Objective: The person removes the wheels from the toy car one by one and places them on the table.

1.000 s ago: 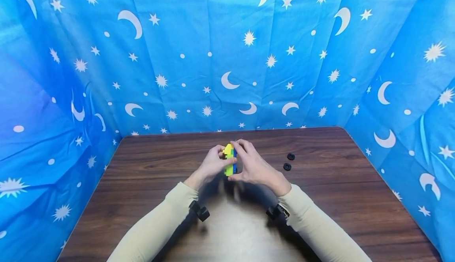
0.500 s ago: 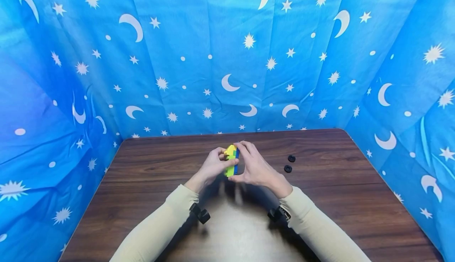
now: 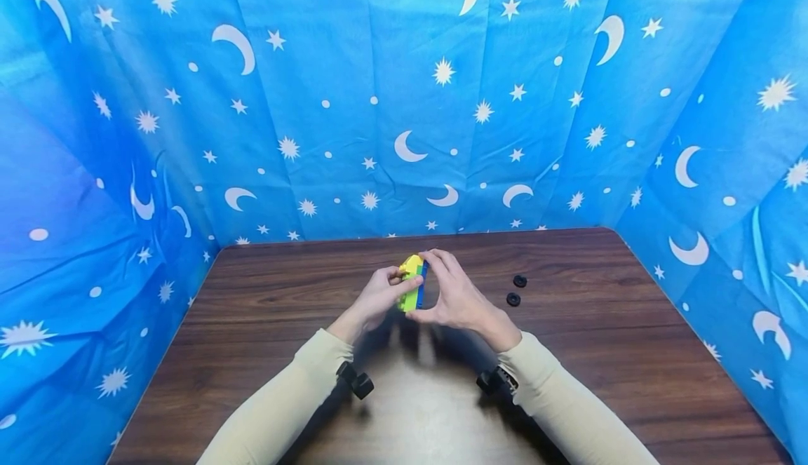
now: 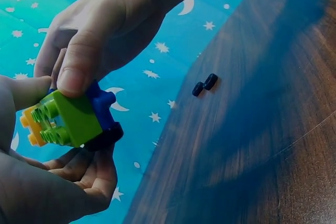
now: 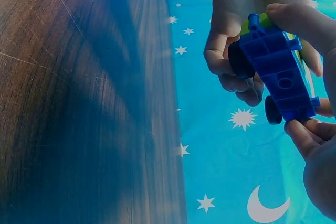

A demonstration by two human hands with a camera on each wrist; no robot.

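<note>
Both hands hold a toy block car [image 3: 413,286] above the table. It has green and yellow studded blocks on a blue chassis [image 5: 283,72]. My left hand [image 3: 376,297] grips the block side, its thumb across the green block [image 4: 79,119] and its fingers by the wheels. With thumb and fingers at opposite ends, my right hand [image 3: 459,304] pinches the car lengthwise. In the right wrist view the underside faces the camera; black wheels [image 5: 241,60] sit along one side, and bare blue axle stubs [image 5: 295,43] stick out on the other.
Two loose black wheels [image 3: 516,290] lie on the brown wooden table [image 3: 265,325], to the right of the right hand. A blue cloth [image 3: 416,100] with moons and stars hangs behind the table and along both sides.
The car has tilted slightly and shifted a little to the right, with more of its blue chassis showing. Both hands keep their hold, and the loose wheels have stayed put.
</note>
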